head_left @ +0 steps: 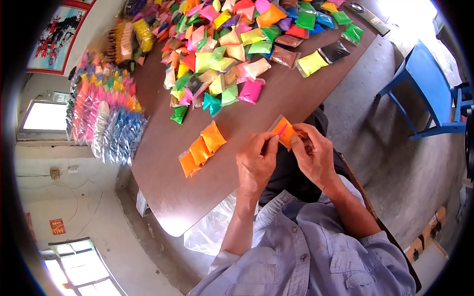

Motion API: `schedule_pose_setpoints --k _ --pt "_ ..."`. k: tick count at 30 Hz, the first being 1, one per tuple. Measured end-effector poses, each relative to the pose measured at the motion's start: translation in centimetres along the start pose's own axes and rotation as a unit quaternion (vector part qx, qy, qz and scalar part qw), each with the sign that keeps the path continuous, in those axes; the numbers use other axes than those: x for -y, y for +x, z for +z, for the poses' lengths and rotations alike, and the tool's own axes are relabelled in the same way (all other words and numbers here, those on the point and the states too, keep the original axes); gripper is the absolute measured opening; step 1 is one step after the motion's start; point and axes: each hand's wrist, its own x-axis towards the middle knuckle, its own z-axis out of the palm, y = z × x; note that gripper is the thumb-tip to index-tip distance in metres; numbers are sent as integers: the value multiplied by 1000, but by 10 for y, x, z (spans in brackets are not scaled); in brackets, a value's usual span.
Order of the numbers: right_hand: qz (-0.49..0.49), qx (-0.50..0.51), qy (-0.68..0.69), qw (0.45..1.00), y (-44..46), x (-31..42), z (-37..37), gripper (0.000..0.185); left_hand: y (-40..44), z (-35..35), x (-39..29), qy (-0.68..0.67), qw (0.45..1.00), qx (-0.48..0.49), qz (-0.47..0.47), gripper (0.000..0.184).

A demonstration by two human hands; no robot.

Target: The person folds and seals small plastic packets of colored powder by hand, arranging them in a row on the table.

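Between my two hands is a small clear packet filled with orange material, held up near the table's front edge. My left hand is closed in a pinch at the packet's left edge. The thumb and fingers of my right hand grip its right side. A thin pink sliver shows at the packet's upper part; whether it lies inside or on top, I cannot tell. Left of my hands, three orange packets lie overlapping in a slanted row on the brown table.
A large heap of packets in many colours covers the table's far part. Bundled bags of coloured packets stand by its left side. A blue stool is on the floor to the right. Clear plastic hangs below the table's front edge.
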Motion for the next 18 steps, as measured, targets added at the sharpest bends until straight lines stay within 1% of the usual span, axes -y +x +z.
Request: schedule_pose_setpoints --k 1,5,7,11,13,14,16,17,18 --pt "31 -2 39 999 -1 -2 1 20 -1 4 0 -3 1000 2 6 7" --pt "61 12 65 996 3 -1 -1 22 1 3 7 33 999 0 16 7" --pt "73 17 65 995 4 -2 0 21 6 -1 12 91 996 -3 26 7" --pt "73 6 48 996 3 -3 2 21 13 -5 16 100 995 -4 27 7" --pt "65 -6 63 996 4 -6 4 20 14 -6 7 54 998 7 -9 9" --pt "66 -8 62 996 3 -7 4 20 15 -6 2 54 998 9 -8 9" --pt "81 -18 77 994 2 -9 6 21 17 -4 -5 55 994 25 86 7" --pt "81 -16 77 994 3 -11 6 21 17 -2 -6 55 995 23 86 7" --pt "70 -15 65 995 3 -13 6 21 18 1 -8 61 996 35 54 7"
